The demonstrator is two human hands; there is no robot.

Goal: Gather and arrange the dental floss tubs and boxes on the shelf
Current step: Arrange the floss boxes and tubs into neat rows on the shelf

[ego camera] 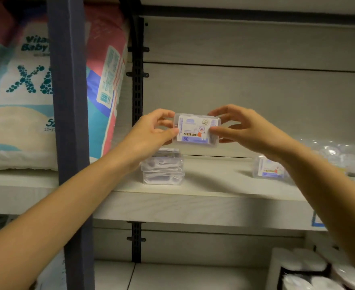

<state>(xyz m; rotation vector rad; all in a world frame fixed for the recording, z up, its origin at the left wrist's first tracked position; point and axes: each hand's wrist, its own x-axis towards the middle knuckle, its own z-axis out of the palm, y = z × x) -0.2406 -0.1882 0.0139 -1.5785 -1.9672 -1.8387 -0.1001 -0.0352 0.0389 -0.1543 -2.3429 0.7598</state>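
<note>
Both hands hold one clear floss box (195, 129) with a white and purple label, raised above the pale shelf (193, 197). My left hand (153, 130) pinches its left end and my right hand (245, 128) pinches its right end. Directly below, a stack of clear floss boxes (163, 168) stands on the shelf, partly hidden by my left wrist. Another labelled floss box (266, 169) sits on the shelf to the right, partly behind my right forearm.
Clear round tubs (337, 153) crowd the far right of the shelf. Large diaper packs (19, 91) fill the bay to the left, behind a dark blue upright post (69, 122). White rolled items (310, 271) sit on the lower shelf at the right.
</note>
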